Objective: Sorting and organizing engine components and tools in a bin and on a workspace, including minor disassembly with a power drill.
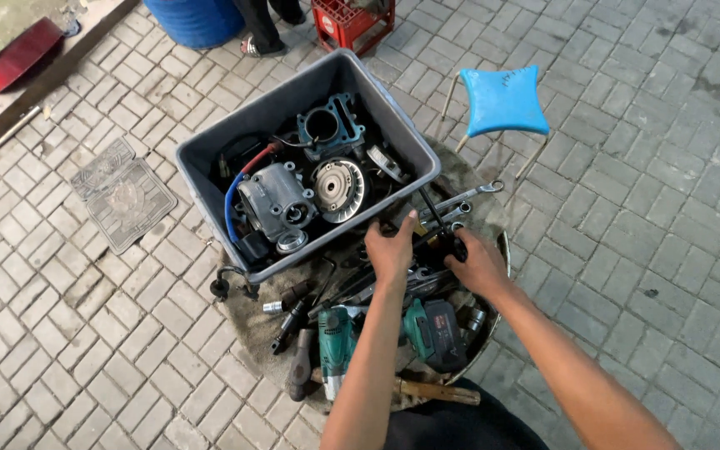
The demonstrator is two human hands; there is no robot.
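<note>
Near edge of round tray (pixel 503 250): green cordless drills (pixel 337 337).
Right hand (pixel 478 262): grip closed on a black-handled tool (pixel 437 218), its long axis running away toward the bin.
Left hand (pixel 390 247): just beside, fingers loose, resting on wrenches.
Far: grey bin (pixel 406 137), engine parts.

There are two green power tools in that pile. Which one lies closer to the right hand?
The bulkier green and black power tool, lying just below the right hand. The slimmer green one sits further left, beside the left forearm.
</note>
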